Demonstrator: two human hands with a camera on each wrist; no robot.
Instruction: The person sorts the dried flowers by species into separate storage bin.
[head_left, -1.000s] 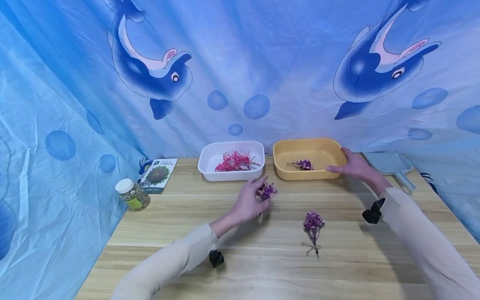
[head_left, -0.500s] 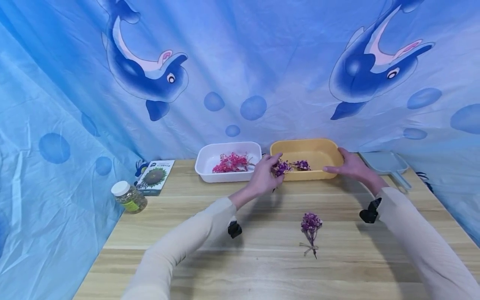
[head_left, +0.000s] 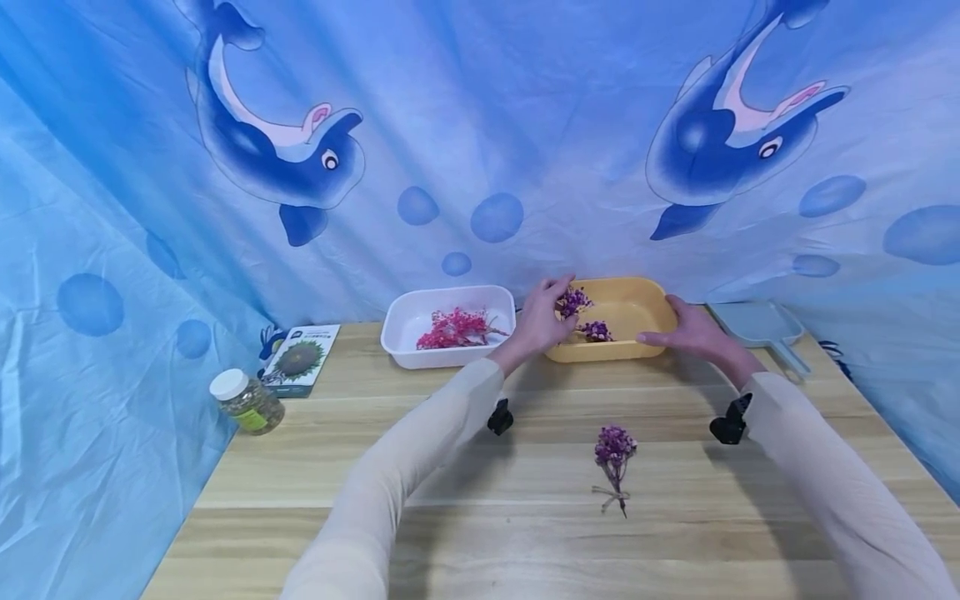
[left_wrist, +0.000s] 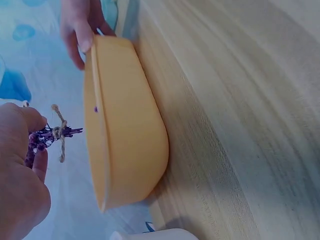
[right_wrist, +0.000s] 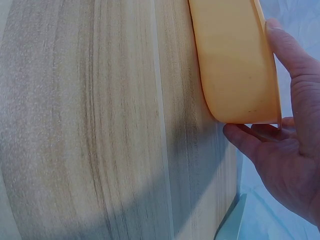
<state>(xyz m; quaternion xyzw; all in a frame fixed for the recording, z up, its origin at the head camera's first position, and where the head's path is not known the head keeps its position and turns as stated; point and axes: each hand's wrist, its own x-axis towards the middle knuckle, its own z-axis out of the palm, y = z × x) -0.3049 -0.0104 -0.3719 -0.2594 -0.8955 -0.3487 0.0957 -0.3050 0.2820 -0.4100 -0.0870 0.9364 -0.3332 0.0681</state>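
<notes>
In the head view my left hand [head_left: 538, 323] is over the left end of a yellow tray [head_left: 622, 351]. It pinches a small purple dried-flower bunch [head_left: 576, 301]; the left wrist view shows the bunch's twine tie [left_wrist: 57, 132] and stems outside the rim. Another purple bunch [head_left: 597, 331] lies inside the tray. At the tray's right end, my right hand [head_left: 697, 337] grips the wall, its thumb [right_wrist: 285, 45] at the rim and fingers round the end. A third purple bunch [head_left: 615, 454], tied with twine, lies on the table nearer to me.
Left of the yellow tray stands a white tray [head_left: 442, 358] holding pink dried flowers [head_left: 455, 327]. A white-capped jar [head_left: 251, 407] and a sunflower packet [head_left: 302, 360] are on the left. A pale blue dustpan [head_left: 757, 325] lies at the right rear, before the dolphin curtain [head_left: 465, 150].
My left hand has carried the purple bunch right and away from me, from the table in front of the trays to over the yellow tray. My right hand has kept its grip there.
</notes>
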